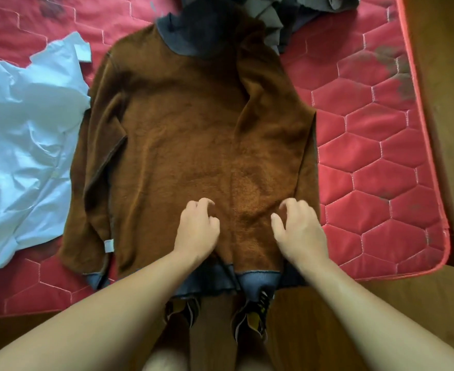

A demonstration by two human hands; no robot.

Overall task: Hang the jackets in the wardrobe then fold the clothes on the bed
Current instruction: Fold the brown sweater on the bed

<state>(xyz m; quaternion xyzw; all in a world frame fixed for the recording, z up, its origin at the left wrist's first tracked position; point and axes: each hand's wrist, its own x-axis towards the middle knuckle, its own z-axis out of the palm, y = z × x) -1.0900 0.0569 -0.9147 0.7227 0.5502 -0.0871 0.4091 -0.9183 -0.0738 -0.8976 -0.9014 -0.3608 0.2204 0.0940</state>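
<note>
A brown fleecy sweater [183,129] with grey-blue collar and hem lies flat on the red quilted mattress [375,145], inside out, with both sleeves folded inward over the body. Its hem hangs over the near edge of the bed. My left hand [197,228] hovers over the lower middle of the sweater with fingers loosely curled, holding nothing. My right hand [298,228] is beside it, over the lower right part, fingers also loosely curled and empty. Whether the fingertips touch the fabric is unclear.
A crumpled white shirt [25,140] lies on the mattress to the left, touching the sweater's left sleeve. Grey garments [279,20] are heaped at the far edge behind the collar. A brown wooden floor [445,76] runs along the right side. My shoes [250,314] show below the hem.
</note>
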